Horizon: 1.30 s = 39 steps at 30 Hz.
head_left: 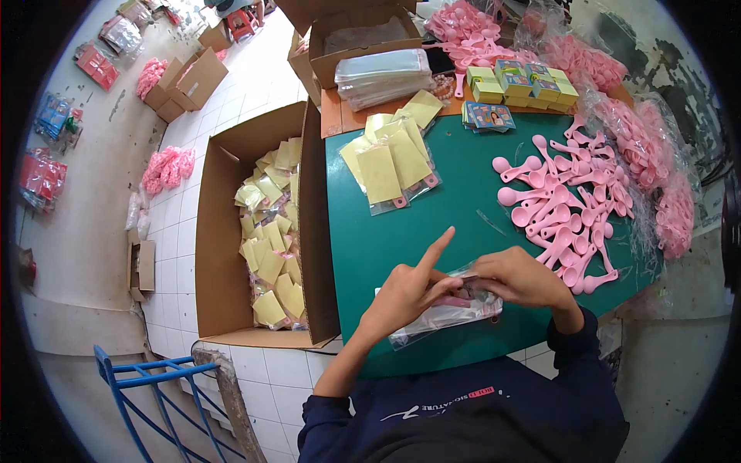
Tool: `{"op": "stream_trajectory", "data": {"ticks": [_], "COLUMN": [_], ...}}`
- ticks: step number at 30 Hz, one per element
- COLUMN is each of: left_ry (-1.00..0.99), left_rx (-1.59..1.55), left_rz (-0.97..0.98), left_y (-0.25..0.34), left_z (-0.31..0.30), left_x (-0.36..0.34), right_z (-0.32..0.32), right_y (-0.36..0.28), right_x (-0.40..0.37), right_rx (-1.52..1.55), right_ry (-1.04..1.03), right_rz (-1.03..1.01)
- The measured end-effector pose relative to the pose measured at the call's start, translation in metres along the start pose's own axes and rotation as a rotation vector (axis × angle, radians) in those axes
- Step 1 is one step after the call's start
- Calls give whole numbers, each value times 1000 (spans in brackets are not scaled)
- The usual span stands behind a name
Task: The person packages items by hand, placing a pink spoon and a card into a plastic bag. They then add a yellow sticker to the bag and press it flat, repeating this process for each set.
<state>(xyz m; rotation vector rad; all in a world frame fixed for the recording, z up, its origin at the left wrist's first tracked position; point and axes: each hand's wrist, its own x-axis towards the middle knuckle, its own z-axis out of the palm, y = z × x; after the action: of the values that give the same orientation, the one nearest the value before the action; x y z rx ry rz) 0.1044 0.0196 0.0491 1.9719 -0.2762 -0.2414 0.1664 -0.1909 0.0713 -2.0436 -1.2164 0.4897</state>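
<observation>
smooth green tabletop (394, 243); hands (403, 296) (519, 278) part-curled, right pinching crinkly clear plastic (472, 311), left's hold unclear.

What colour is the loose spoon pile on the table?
The loose spoon pile is pink, best seen in the head view.

Dark navy top (532, 397), bunched sleeves (575, 339), white printed lettering (434, 407), small red rectangular block (480, 392)

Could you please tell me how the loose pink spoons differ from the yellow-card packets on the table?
The loose pink spoons are bare; the yellow-card packets are wrapped in clear plastic. The spoons lie jumbled at many angles; the packets overlap in a flatter, fanned pile. Both rest on the green tabletop.
</observation>
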Motion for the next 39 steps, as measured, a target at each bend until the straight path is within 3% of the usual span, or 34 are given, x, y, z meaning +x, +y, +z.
{"op": "stream_trajectory", "data": {"ticks": [4, 7, 14, 17, 19, 22, 25, 29, 30, 32, 34, 37, 39], "left_ry": [-129, -34, 126, 63, 29, 141, 418, 305, 227, 77, 113, 49, 15], "left_rx": [-204, -391, -366, -398, -411, -402, -26, -441, -614, -818, -932, -983, -928], "left_rz": [-47, -58, -159, -117, -99, -152, 40, -208, -216, -230, -327, -397, -397], "left_y": [-31, -42, -37, -37, -40, -39, -43, -29, -29, -42, -40, -40, -40], "left_z": [-20, -17, -5, -6, -5, 1, 16, 31, 37, 52, 55, 52, 52], "left_x": [-21, -38, -45, -50, -52, -51, -50, -69, -72, -80, -89, -103, -110], "right_z": [11, 21, 25, 33, 33, 36, 34, 43, 44, 51, 55, 68, 82], "right_y": [17, 22, 2, 5, 5, 8, -4, -24, -28, -31, -31, -34, -36], "right_x": [-11, -18, -14, -17, -18, -21, -21, -10, -12, -13, -17, -19, -18], "right_rx": [561, 515, 721, 671, 689, 669, 397, 59, 94, 104, 160, -63, -38], "right_ry": [171, 186, 122, 257, 217, 193, 354, 553, 390, 147, -119, -26, -3], "right_rz": [361, 404, 601, 481, 430, 452, 425, 253, 269, 96, 33, 56, 34]}}
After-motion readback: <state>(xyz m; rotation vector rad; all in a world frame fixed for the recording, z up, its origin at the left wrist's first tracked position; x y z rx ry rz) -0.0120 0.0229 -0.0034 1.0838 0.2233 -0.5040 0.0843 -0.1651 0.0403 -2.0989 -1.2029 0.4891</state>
